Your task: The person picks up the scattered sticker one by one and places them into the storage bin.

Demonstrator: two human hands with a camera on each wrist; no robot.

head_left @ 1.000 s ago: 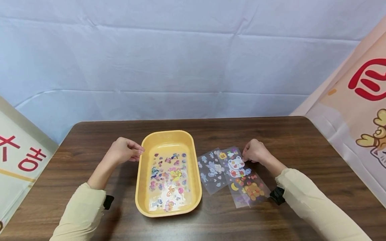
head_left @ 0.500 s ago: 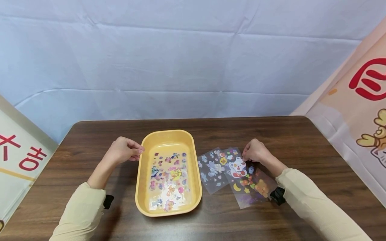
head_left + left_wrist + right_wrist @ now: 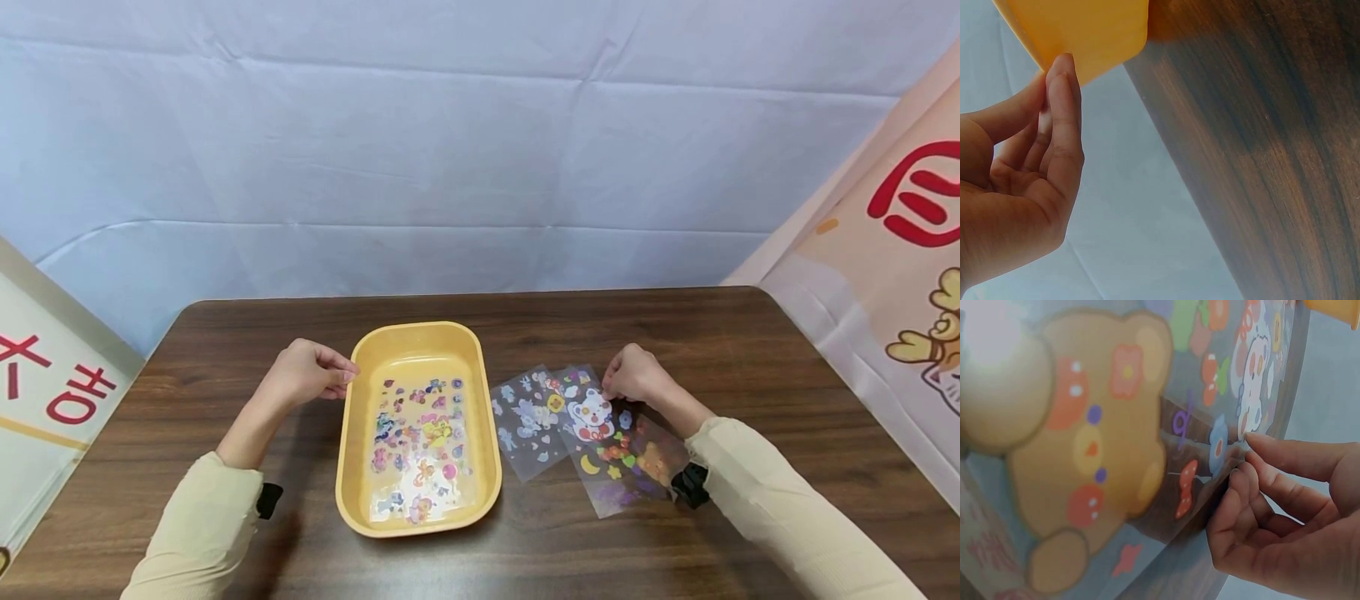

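A yellow tray (image 3: 352, 500) stands on the brown table, with a clear sticker sheet (image 3: 461, 450) of small colourful figures lying inside. At the tray's left rim, my left hand (image 3: 303, 375) pinches the edge between thumb and fingers, as the left wrist view also shows. Two transparent sticker sheets overlap to the right of the tray. One is a sheet with pale figures (image 3: 525, 454); partly over it lies a bear sticker sheet (image 3: 592, 417). My right hand (image 3: 637, 375) pinches the right edge of the bear sheet, which bends up close to the wrist; the brown bear fills much of the right wrist view.
The wooden table (image 3: 540, 550) has a straight far edge and rounded corners. Behind it hangs a pale cloth (image 3: 480, 150). Printed banners stand at the left (image 3: 60, 375) and right (image 3: 900, 233). Each wrist wears a black strap.
The right part of the bear sheet has lifted and bent up towards the right wrist, carrying the brown bear rightward. Both hands and the tray have stayed nearly in place.
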